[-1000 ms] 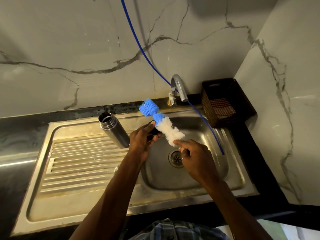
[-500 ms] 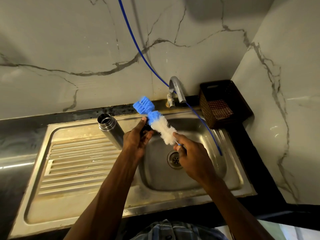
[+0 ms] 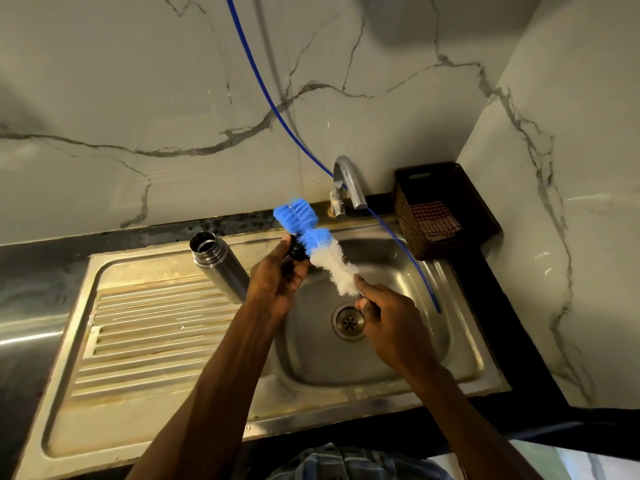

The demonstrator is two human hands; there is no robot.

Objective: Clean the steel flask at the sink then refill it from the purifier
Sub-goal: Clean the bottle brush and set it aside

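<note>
The steel flask (image 3: 219,268) stands open and capless on the drainboard, just left of my left hand (image 3: 277,285). That hand pinches a small black cap (image 3: 297,251) between thumb and fingers. A bottle brush (image 3: 332,263) with blue bristles at its tip and white ones lower down lies against the cap. My right hand (image 3: 388,322) grips the brush's handle over the basin; the handle itself is hidden in my fist.
The steel sink (image 3: 485,362) has a ribbed drainboard on the left and a drain (image 3: 348,322) in the basin. A chrome tap (image 3: 348,181) stands behind. A blue tube (image 3: 408,254) hangs into the basin. A dark basket (image 3: 460,181) holds a checked cloth (image 3: 434,220).
The brush and both hands have shifted slightly left and back over the basin, with the bristles sliding along the black cap. The flask has not moved.
</note>
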